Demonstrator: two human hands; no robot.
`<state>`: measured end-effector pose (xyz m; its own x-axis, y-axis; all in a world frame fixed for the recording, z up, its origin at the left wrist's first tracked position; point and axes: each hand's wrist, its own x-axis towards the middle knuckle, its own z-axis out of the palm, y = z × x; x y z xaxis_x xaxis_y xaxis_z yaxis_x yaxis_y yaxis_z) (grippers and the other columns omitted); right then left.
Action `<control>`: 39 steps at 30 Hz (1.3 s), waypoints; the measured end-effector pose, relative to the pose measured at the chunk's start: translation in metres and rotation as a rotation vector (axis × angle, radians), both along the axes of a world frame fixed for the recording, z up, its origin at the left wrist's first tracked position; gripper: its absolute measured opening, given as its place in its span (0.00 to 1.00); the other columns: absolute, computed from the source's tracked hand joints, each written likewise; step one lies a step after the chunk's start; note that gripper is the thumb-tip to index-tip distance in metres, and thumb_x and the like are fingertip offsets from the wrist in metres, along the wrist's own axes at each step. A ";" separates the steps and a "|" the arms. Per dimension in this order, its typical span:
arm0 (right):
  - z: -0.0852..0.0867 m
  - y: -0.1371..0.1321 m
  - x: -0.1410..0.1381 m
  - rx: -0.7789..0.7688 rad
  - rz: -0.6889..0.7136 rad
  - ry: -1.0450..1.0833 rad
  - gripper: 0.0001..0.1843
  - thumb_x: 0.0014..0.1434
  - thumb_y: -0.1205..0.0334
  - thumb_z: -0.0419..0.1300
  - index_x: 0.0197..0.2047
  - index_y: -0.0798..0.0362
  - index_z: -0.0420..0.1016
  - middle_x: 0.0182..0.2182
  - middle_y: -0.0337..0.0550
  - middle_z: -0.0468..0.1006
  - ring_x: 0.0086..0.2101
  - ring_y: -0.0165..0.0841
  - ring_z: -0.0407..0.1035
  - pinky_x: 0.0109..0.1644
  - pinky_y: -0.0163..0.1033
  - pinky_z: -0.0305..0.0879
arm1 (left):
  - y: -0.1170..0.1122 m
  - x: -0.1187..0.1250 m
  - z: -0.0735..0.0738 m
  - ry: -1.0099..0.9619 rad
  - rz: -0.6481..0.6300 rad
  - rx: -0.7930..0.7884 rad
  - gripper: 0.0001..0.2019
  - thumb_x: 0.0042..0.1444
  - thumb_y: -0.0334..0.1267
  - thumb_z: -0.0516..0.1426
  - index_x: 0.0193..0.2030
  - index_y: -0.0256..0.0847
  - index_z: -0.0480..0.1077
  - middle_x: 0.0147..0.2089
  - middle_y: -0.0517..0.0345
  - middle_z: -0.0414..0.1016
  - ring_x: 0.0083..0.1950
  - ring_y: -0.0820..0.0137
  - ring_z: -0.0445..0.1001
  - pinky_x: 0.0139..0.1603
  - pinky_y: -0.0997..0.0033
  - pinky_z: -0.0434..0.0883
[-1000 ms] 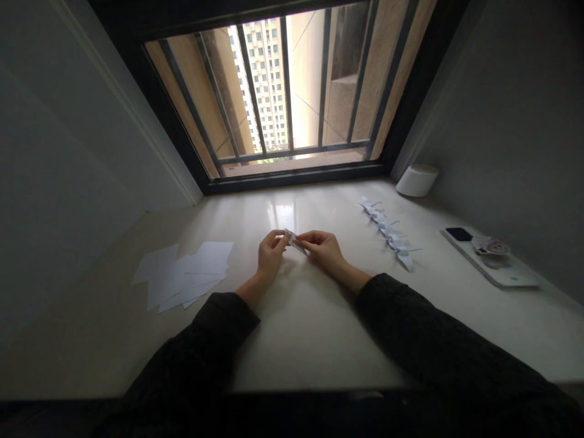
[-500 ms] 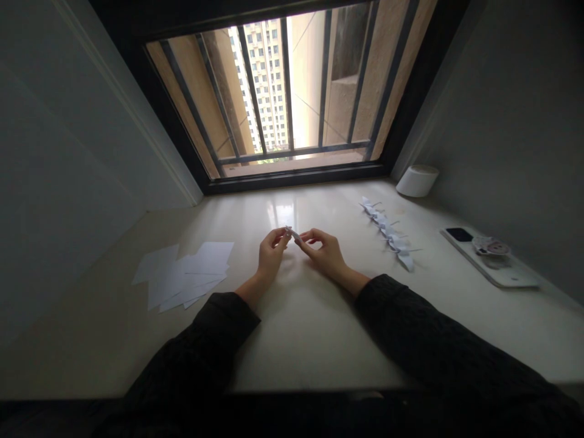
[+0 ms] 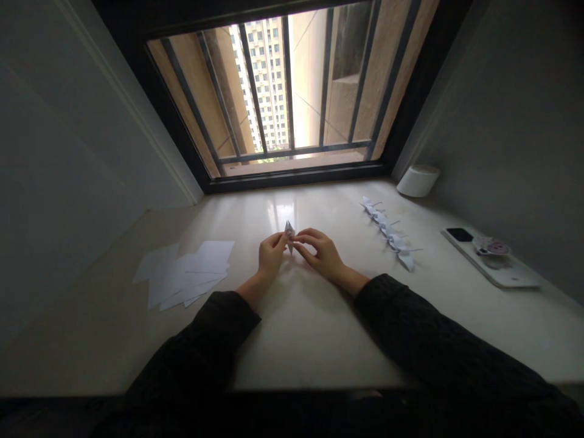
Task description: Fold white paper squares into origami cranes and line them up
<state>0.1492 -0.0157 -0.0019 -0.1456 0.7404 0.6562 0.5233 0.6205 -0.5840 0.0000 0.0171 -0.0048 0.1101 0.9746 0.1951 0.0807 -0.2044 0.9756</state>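
Note:
A small white piece of folded paper (image 3: 289, 227) stands upright between my hands, its pointed tips showing above and below the fingers. My left hand (image 3: 271, 254) pinches it from the left with thumb and fingers. From the other side, the thumb and fingertips of my right hand (image 3: 325, 250) close on the paper's right edge. The fingers hide part of the folds. To the right, several folded paper cranes (image 3: 404, 260) sit in a slanting row. A loose pile of white paper sheets (image 3: 182, 275) lies to the left.
A phone (image 3: 513, 277) with a ring-like grip on its back lies at the right. Behind it a white cylinder (image 3: 417, 181) stands by the wall. The pale sill (image 3: 292, 340) ends at a barred window (image 3: 292, 177) at the back.
The folded paper has turned from lying slanted between the fingertips to standing upright, showing more of its shape. My right fingers have shifted slightly on it.

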 end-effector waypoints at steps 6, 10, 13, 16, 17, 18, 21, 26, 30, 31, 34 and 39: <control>-0.004 0.005 0.004 -0.018 0.106 0.087 0.12 0.58 0.66 0.55 0.43 0.46 0.76 0.39 0.44 0.73 0.42 0.34 0.69 0.48 0.43 0.67 | 0.003 -0.001 -0.002 -0.031 0.004 -0.026 0.19 0.50 0.54 0.57 0.32 0.37 0.76 0.30 0.56 0.76 0.33 0.70 0.71 0.36 0.71 0.68; -0.007 0.009 0.007 -0.050 0.064 0.104 0.12 0.54 0.67 0.59 0.42 0.45 0.76 0.40 0.43 0.72 0.41 0.35 0.68 0.46 0.44 0.67 | 0.003 0.000 -0.001 -0.075 -0.034 -0.045 0.18 0.51 0.52 0.57 0.32 0.37 0.76 0.30 0.56 0.75 0.34 0.70 0.71 0.39 0.70 0.69; -0.009 0.011 0.008 -0.073 0.037 0.106 0.10 0.52 0.67 0.62 0.39 0.46 0.76 0.39 0.43 0.71 0.40 0.35 0.68 0.44 0.44 0.68 | 0.003 -0.001 -0.002 -0.039 -0.046 -0.033 0.17 0.51 0.52 0.57 0.30 0.38 0.76 0.28 0.58 0.74 0.33 0.71 0.71 0.39 0.71 0.68; -0.009 0.011 0.007 -0.075 0.041 0.121 0.08 0.52 0.66 0.62 0.37 0.46 0.76 0.39 0.43 0.70 0.39 0.35 0.67 0.42 0.42 0.68 | 0.002 -0.001 -0.002 0.030 -0.062 -0.002 0.18 0.52 0.52 0.56 0.28 0.38 0.76 0.27 0.58 0.74 0.32 0.70 0.71 0.38 0.72 0.68; -0.009 0.010 0.006 -0.072 0.044 0.129 0.07 0.52 0.65 0.63 0.36 0.46 0.76 0.39 0.43 0.70 0.39 0.34 0.67 0.41 0.42 0.68 | 0.002 -0.001 -0.003 0.047 -0.075 0.004 0.18 0.52 0.52 0.56 0.29 0.38 0.76 0.27 0.58 0.75 0.33 0.70 0.72 0.38 0.71 0.68; -0.009 0.010 0.006 -0.070 0.045 0.139 0.07 0.52 0.65 0.63 0.36 0.46 0.76 0.39 0.43 0.70 0.39 0.34 0.67 0.41 0.41 0.68 | 0.002 -0.001 -0.003 0.057 -0.091 0.008 0.18 0.52 0.52 0.56 0.30 0.38 0.77 0.28 0.58 0.76 0.33 0.69 0.72 0.38 0.71 0.68; -0.008 0.010 0.006 -0.068 0.046 0.169 0.05 0.52 0.64 0.64 0.34 0.47 0.77 0.38 0.43 0.69 0.38 0.33 0.67 0.39 0.40 0.68 | 0.001 0.000 -0.002 0.052 -0.116 0.016 0.19 0.52 0.52 0.55 0.32 0.38 0.78 0.31 0.56 0.78 0.36 0.67 0.74 0.38 0.70 0.68; -0.009 0.011 0.007 -0.075 0.060 0.209 0.04 0.52 0.61 0.64 0.33 0.46 0.78 0.37 0.42 0.69 0.36 0.32 0.66 0.37 0.39 0.68 | 0.001 0.000 -0.002 0.015 -0.118 -0.010 0.19 0.52 0.52 0.56 0.31 0.38 0.78 0.30 0.55 0.78 0.35 0.67 0.74 0.37 0.69 0.68; -0.011 0.012 0.006 -0.087 0.073 0.232 0.05 0.51 0.57 0.65 0.33 0.46 0.78 0.36 0.43 0.69 0.36 0.33 0.67 0.36 0.39 0.67 | 0.000 0.001 0.000 -0.035 -0.103 -0.036 0.18 0.51 0.52 0.57 0.31 0.37 0.78 0.29 0.56 0.77 0.33 0.67 0.73 0.37 0.68 0.69; -0.011 0.013 0.006 -0.089 0.073 0.239 0.05 0.51 0.56 0.65 0.32 0.47 0.79 0.36 0.43 0.69 0.36 0.32 0.67 0.36 0.39 0.67 | 0.000 0.001 0.000 -0.045 -0.102 -0.042 0.18 0.51 0.52 0.57 0.31 0.37 0.78 0.30 0.55 0.78 0.33 0.67 0.73 0.37 0.68 0.69; -0.011 0.013 0.006 -0.088 0.080 0.257 0.06 0.51 0.55 0.65 0.32 0.47 0.79 0.36 0.43 0.69 0.35 0.32 0.66 0.35 0.39 0.67 | 0.000 0.001 0.002 -0.054 -0.097 -0.054 0.17 0.51 0.51 0.58 0.30 0.38 0.78 0.29 0.55 0.78 0.32 0.68 0.73 0.38 0.68 0.68; -0.011 0.013 0.006 -0.108 0.089 0.255 0.06 0.51 0.55 0.65 0.33 0.44 0.80 0.34 0.42 0.66 0.35 0.33 0.64 0.35 0.40 0.68 | 0.001 0.001 0.001 -0.026 -0.100 -0.060 0.18 0.50 0.52 0.58 0.28 0.37 0.78 0.28 0.55 0.78 0.32 0.68 0.73 0.36 0.68 0.67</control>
<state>0.1554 -0.0029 -0.0131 -0.0536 0.7999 0.5978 0.2969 0.5843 -0.7552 0.0014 0.0181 -0.0040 0.2034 0.9689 0.1408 0.0374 -0.1514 0.9878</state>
